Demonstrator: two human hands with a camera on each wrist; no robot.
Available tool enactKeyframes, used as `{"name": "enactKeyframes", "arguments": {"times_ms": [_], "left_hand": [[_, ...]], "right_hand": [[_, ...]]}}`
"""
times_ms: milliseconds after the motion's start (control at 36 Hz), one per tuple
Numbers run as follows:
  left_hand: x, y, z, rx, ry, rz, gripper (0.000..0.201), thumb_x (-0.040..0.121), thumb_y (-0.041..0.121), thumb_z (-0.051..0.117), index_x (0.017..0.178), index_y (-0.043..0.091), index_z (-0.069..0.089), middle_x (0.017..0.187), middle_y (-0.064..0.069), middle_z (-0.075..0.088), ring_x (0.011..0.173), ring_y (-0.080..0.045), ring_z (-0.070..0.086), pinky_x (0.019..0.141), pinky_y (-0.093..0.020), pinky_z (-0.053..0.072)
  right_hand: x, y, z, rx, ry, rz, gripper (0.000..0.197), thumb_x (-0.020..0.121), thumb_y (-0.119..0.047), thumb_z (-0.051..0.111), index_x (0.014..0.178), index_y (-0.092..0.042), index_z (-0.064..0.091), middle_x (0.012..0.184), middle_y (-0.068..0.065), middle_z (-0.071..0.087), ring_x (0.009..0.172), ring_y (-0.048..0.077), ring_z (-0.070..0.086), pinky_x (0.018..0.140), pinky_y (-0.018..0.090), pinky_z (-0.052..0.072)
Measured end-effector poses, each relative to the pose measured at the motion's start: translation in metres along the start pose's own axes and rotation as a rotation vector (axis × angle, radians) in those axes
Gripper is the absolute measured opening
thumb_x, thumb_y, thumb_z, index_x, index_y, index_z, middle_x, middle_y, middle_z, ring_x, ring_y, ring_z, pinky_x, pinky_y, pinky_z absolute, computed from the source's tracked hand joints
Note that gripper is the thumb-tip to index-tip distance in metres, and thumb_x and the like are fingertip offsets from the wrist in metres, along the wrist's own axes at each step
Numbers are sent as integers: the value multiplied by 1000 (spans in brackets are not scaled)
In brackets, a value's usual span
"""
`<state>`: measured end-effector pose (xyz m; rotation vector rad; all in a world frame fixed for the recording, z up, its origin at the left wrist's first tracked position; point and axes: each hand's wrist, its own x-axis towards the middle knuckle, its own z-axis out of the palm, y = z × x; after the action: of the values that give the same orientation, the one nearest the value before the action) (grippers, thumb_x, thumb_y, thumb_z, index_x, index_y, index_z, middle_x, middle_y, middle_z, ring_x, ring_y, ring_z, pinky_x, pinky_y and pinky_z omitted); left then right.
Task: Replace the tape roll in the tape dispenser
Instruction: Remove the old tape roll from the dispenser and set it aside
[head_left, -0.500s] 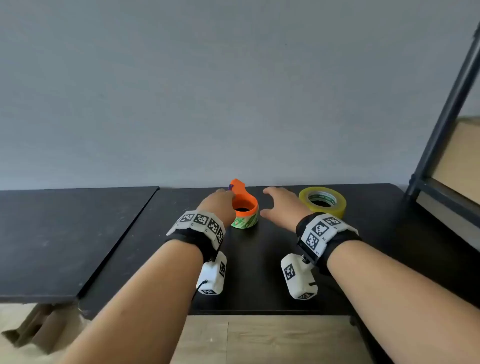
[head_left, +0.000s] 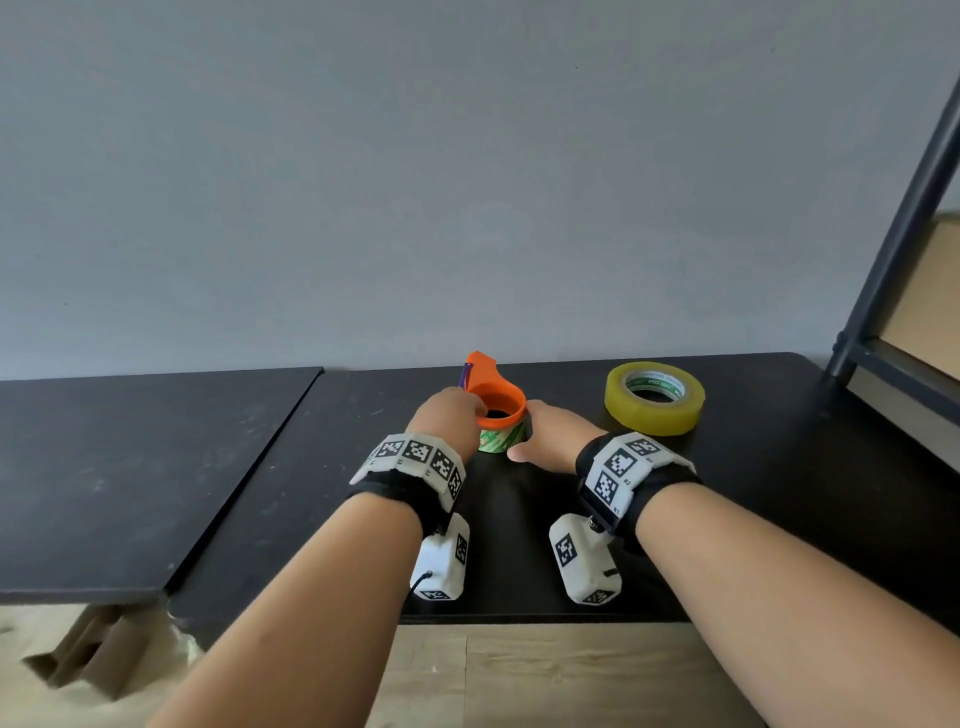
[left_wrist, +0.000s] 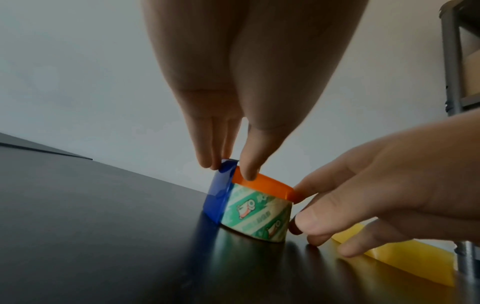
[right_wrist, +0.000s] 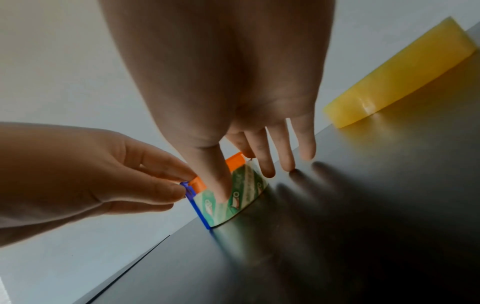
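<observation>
An orange tape dispenser (head_left: 498, 397) with a blue blade piece (left_wrist: 221, 195) stands on the black table (head_left: 779, 519) and holds a green patterned tape roll (head_left: 496, 441). My left hand (head_left: 452, 415) pinches the dispenser's top where blue meets orange (left_wrist: 230, 168). My right hand (head_left: 545, 431) grips the green roll (right_wrist: 233, 207), thumb (right_wrist: 221, 185) on its near side and index finger behind the orange rim (right_wrist: 235, 161); its other fingertips touch the table. A full yellow tape roll (head_left: 654, 415) lies flat to the right, untouched.
A second black tabletop (head_left: 130, 467) adjoins on the left across a narrow seam. A dark metal shelf frame (head_left: 893, 234) rises at the right edge. A grey wall stands close behind the dispenser. Wooden floor shows below the table's front edge.
My right hand has moved left from an open hover and now holds the green roll. The left hand stays on the dispenser's top.
</observation>
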<state>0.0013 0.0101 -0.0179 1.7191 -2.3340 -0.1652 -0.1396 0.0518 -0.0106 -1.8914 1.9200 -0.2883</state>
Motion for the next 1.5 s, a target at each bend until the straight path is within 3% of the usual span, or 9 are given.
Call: {"name": "enactKeyframes", "arguments": {"times_ms": [139, 361, 556, 750, 889, 1000, 1250, 1361, 1500], "left_hand": [[-9, 2, 1, -82, 46, -2, 23, 89, 15, 57, 107, 18, 72, 115, -4, 65, 106, -21, 61, 85, -27, 49], [-22, 23, 0, -72, 21, -66, 22, 91, 20, 58, 106, 12, 72, 116, -6, 46, 95, -27, 61, 89, -33, 51], [-28, 33, -4, -167, -33, -110, 29, 88, 24, 63, 115, 14, 69, 126, -7, 48, 107, -27, 59, 92, -32, 49], [-36, 35, -3, -346, 49, -86, 17, 85, 22, 65, 99, 20, 75, 118, -7, 64, 103, -24, 62, 87, -32, 49], [-38, 32, -2, -525, 95, -107, 11, 84, 19, 67, 93, 16, 71, 98, -9, 69, 89, -24, 61, 74, -27, 42], [-37, 34, 0, -550, 40, -100, 5, 85, 19, 65, 89, 18, 67, 82, -5, 61, 71, -19, 54, 68, -26, 41], [-37, 40, -3, -519, 8, -84, 28, 88, 24, 61, 89, -2, 70, 81, -14, 64, 72, -22, 55, 70, -33, 46], [-35, 40, -2, -586, -26, -103, 23, 85, 15, 60, 92, -5, 70, 94, -23, 72, 82, -35, 68, 85, -48, 55], [-36, 42, -1, -536, -13, -101, 20, 88, 15, 56, 90, -1, 68, 90, -19, 70, 84, -33, 65, 81, -40, 52]], "right_hand": [[-10, 4, 4, 73, 31, 26, 37, 89, -26, 62, 121, -11, 53, 113, 8, 65, 107, 27, 65, 83, 33, 49], [-30, 19, 3, 135, 96, 46, 36, 94, -14, 53, 130, -10, 53, 130, 13, 63, 118, 29, 61, 100, 39, 49], [-41, 30, 3, 177, 155, 69, 37, 95, -15, 53, 132, -12, 51, 129, 12, 62, 117, 28, 61, 98, 38, 48], [-37, 40, 3, 310, 220, 110, 49, 98, -28, 54, 142, -10, 43, 134, 12, 60, 121, 28, 60, 102, 39, 48], [-33, 40, -4, 390, 253, 97, 35, 101, -41, 46, 96, -9, 59, 85, 7, 59, 88, 28, 57, 77, 34, 39], [-32, 35, -10, 455, 321, 39, 36, 98, -33, 54, 84, -1, 62, 89, 20, 66, 81, 30, 59, 72, 36, 42], [-30, 27, -9, 520, 326, 4, 13, 95, -19, 61, 99, -9, 69, 104, 12, 74, 99, 28, 70, 91, 46, 55], [-30, 26, -5, 525, 294, 1, 6, 96, -18, 60, 98, -14, 64, 108, 12, 73, 102, 26, 70, 92, 46, 57], [-31, 24, -4, 516, 299, 6, 14, 98, -18, 57, 108, -9, 63, 114, 13, 71, 106, 26, 68, 93, 44, 57]]}}
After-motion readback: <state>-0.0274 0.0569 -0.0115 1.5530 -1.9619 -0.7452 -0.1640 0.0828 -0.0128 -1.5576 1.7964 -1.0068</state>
